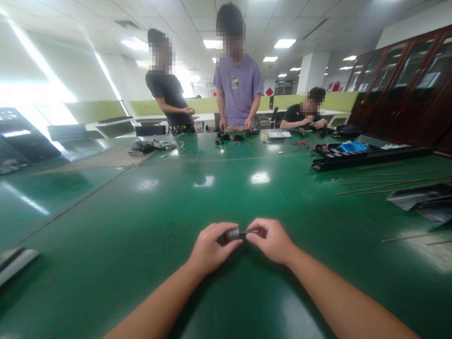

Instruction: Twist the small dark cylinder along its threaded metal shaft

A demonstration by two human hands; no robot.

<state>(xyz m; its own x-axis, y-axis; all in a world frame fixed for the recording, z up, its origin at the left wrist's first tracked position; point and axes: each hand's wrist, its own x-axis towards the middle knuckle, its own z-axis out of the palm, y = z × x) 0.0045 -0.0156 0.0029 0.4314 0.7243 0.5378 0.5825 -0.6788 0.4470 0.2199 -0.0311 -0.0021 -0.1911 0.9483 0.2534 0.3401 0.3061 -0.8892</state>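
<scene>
My left hand (213, 248) pinches a small grey metal cylinder (233, 234) between thumb and fingers, low over the green table. Out of the cylinder's right end comes a thin dark rod (243, 232), level and pointing to the right. The fingers of my right hand (270, 240) are closed on the far part of this rod and partly cover it. Whether the rod and the cylinder are one piece I cannot tell.
The green table (169, 202) spreads around my hands. Long thin rods (374, 183), a black rail tray (367, 157) and dark metal sheets (427, 200) lie at the right. Across the table are three people, loose small parts and a bundle (150, 146).
</scene>
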